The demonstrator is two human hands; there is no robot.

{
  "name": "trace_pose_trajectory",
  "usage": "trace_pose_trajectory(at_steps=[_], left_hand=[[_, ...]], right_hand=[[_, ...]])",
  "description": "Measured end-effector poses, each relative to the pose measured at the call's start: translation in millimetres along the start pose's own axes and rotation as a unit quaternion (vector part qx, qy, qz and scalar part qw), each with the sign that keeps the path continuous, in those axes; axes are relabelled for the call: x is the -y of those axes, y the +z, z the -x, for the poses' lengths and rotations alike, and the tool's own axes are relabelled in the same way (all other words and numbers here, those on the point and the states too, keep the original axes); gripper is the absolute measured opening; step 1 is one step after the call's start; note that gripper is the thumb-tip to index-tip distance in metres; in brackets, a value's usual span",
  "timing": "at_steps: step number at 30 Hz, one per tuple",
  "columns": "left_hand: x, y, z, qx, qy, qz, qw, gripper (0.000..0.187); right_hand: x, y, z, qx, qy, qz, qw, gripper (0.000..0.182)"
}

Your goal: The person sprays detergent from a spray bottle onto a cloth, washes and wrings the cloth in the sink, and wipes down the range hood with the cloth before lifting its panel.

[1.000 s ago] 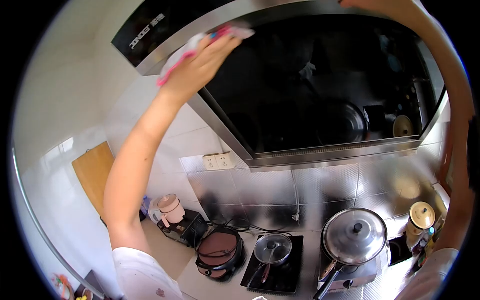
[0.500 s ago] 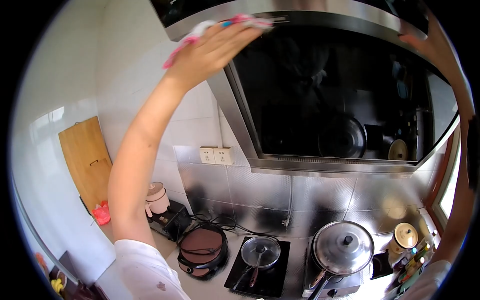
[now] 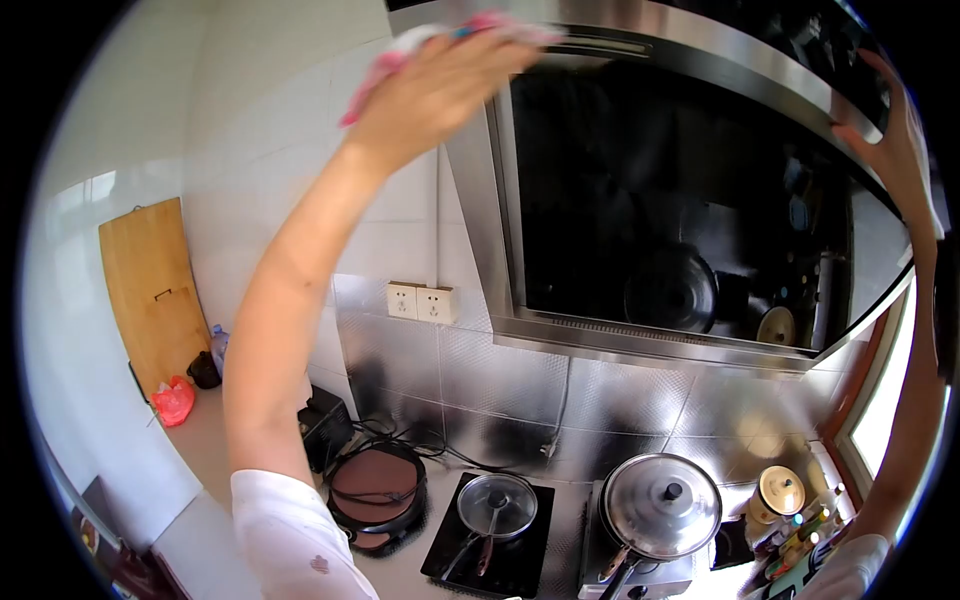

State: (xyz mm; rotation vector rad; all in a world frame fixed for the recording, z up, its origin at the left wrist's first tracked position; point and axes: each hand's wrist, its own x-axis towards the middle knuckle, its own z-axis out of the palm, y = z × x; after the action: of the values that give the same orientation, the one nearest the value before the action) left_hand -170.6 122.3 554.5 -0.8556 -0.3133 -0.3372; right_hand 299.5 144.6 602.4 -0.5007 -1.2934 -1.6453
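Both hands up on the hood.
Below on the table (image 3: 200,455): pan (image 3: 497,505), pot (image 3: 660,505). Left hand (image 3: 435,85) presses a cloth (image 3: 440,35) flat on hood (image 3: 680,200) top-left edge. Right hand (image 3: 900,150) grips the right corner, fingers curled on it.

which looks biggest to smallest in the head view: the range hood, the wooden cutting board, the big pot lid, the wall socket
1. range hood, by far the largest.
2. wooden cutting board.
3. big pot lid, though it sits nearer the camera's edge, so the lens may distort its size against the board.
4. wall socket, smallest.
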Motion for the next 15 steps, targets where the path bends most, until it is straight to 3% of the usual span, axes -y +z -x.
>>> trace_pose_trajectory(at_steps=[1, 3, 4, 6, 10, 12, 13, 15], left_hand=[[-6.1, -2.9, -25.8, -0.046, 0.01, 0.006, 0.999, 0.04], [-8.3, 10.0, -34.2, -0.157, 0.027, -0.077, 0.984, 0.044], [-6.9, 11.0, -26.8, -0.159, 0.022, -0.078, 0.984, 0.044], [1.0, 11.5, 0.9, -0.023, 0.026, -0.041, 0.999, 0.039], [-1.8, 7.2, 56.2, 0.005, -0.045, -0.072, 0.996, 0.037], [-11.1, 1.9, 49.9, -0.012, -0.152, 0.105, 0.983, 0.037], [-16.5, 2.8, 48.1, -0.011, -0.152, 0.106, 0.983, 0.037], [-35.3, 9.9, 46.4, -0.053, -0.254, 0.159, 0.953, 0.037]], right_hand=[[1.1, -2.1, -0.3, -0.024, -0.037, 0.063, 0.997, 0.089], [9.9, -6.4, -1.2, -0.029, -0.032, 0.065, 0.997, 0.089], [13.9, -7.1, -1.6, -0.031, -0.032, 0.057, 0.997, 0.088], [36.6, -16.5, -7.5, -0.032, -0.06, 0.062, 0.996, 0.086], [96.4, -26.3, -15.5, -0.008, -0.131, 0.025, 0.991, 0.071], [116.9, -18.7, -13.6, 0.013, -0.183, -0.035, 0.982, 0.057], [136.1, -18.7, -16.0, 0.011, -0.175, -0.072, 0.982, 0.048], [158.2, -3.0, -13.4, 0.012, -0.176, -0.114, 0.978, 0.045]])
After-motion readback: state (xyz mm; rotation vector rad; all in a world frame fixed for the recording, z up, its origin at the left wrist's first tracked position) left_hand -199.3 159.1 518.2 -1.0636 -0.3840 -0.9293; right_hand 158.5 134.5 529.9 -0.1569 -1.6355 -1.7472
